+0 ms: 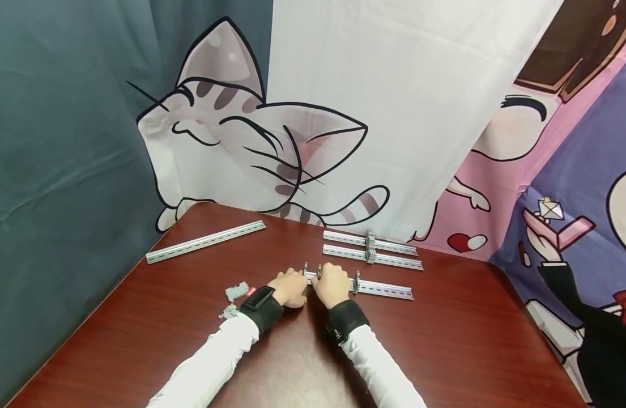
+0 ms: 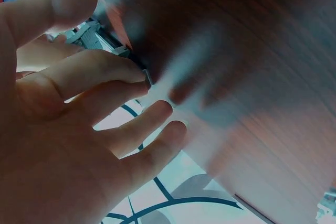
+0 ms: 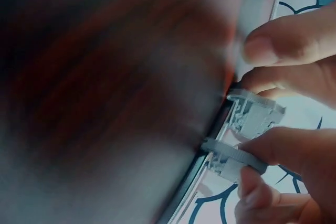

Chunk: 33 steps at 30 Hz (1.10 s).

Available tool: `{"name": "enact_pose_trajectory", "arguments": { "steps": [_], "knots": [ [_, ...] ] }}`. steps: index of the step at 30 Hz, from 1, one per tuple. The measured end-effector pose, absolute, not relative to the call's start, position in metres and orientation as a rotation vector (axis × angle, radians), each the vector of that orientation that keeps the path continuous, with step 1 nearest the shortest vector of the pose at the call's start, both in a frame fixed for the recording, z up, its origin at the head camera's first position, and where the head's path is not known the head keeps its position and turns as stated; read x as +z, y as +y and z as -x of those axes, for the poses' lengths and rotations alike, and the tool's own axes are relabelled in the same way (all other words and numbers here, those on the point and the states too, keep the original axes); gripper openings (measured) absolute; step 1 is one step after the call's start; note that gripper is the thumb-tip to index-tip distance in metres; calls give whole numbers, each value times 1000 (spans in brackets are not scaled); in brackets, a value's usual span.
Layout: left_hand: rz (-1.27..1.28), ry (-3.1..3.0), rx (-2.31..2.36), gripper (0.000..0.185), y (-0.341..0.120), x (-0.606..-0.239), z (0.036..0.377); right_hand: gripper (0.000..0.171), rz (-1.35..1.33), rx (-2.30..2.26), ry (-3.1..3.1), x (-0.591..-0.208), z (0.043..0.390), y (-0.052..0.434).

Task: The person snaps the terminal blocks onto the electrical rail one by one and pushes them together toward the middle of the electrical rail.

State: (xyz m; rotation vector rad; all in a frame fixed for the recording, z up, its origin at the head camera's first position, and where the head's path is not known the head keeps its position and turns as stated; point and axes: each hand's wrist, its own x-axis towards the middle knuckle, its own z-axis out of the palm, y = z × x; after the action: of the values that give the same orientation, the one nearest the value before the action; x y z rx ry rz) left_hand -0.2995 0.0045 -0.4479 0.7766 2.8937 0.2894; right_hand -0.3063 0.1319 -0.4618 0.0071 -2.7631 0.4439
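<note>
A short metal rail point(image 1: 384, 290) lies on the brown table point(image 1: 445, 340) in the head view, and both hands meet at its left end. My left hand point(image 1: 291, 288) pinches a grey terminal block point(image 2: 93, 35) between thumb and forefinger, its other fingers point(image 2: 157, 114) spread loose. My right hand point(image 1: 331, 284) pinches two grey terminal blocks point(image 3: 253, 115) seated on the rail's edge. A further block point(image 1: 357, 281) stands on the rail just right of that hand. Both wrist views are blurred away from the fingers.
Two more short rails point(image 1: 374, 258) lie behind, joined by a cluster of blocks point(image 1: 370, 247). A long rail point(image 1: 205, 242) lies at the far left. Two loose blocks point(image 1: 236, 291) sit beside my left wrist. Printed cloth hangs behind the table.
</note>
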Motion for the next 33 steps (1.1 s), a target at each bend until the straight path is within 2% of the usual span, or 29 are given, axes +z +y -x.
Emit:
{"name": "enact_pose_trajectory", "arguments": {
  "steps": [11,17,33],
  "knots": [
    [-775,2904,296,21,7,-448,297,34,7,432,-2791,-463,312,135],
    [-761,2928,290,12,8,-449,299,37,6,473,-2793,-463,312,139],
    [-766,2930,312,25,7,-450,296,30,62,422,-2764,-465,311,156]
  ]
}}
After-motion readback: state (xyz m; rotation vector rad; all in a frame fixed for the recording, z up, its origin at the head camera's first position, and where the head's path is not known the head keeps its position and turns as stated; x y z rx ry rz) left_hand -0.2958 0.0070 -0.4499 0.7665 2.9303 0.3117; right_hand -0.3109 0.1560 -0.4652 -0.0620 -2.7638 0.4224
